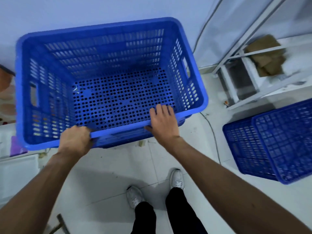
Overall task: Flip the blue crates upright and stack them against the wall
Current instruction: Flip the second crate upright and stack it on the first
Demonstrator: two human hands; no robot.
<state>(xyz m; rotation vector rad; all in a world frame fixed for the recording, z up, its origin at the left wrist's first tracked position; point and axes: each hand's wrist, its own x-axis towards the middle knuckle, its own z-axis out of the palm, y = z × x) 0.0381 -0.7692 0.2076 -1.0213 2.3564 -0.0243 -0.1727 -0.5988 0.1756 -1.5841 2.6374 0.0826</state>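
An upright blue perforated crate (194, 81) stands in front of me with its far side near the white wall (67, 12). It appears to sit on another blue crate, whose edge shows under the near rim. My left hand (75, 141) is clenched on the near rim. Further right on the same rim, my right hand (163, 122) rests with its fingers over the edge and its thumb under it. A second blue crate (273, 144) lies upside down on the floor at the right.
A white metal shelf rack (249, 53) with brown cardboard stands at the right by the wall. A cable (212, 132) runs down the wall and across the tiled floor. White and purple items lie at the left. My feet are below the crate.
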